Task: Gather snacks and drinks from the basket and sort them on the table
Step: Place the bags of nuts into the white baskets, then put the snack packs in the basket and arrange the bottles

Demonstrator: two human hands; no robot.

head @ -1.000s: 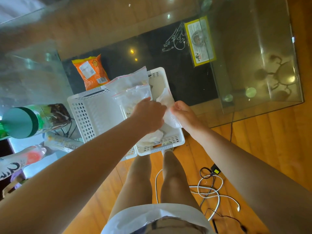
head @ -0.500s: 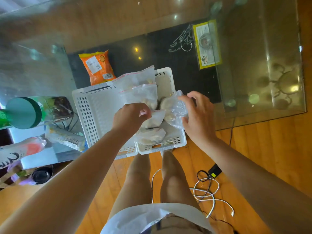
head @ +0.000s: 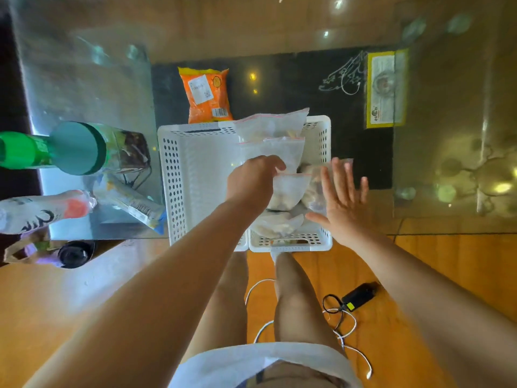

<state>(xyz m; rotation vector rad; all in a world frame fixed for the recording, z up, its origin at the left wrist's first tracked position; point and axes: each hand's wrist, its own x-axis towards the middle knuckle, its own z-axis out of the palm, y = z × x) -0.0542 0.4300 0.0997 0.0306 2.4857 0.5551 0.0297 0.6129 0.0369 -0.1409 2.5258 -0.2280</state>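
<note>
Reflecting lights, glass table (head: 279,29), wooden floor (head: 447,261)

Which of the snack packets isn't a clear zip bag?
The orange packet, lying flat on the glass table just beyond the white baskets. It is opaque with a printed label; the others are see-through bags standing in the basket.

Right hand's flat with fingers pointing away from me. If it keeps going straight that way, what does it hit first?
Probably the clear snack bag lying against the fingers of the right hand, then the far wall of the white basket. Depth is uncertain from this view.
</note>
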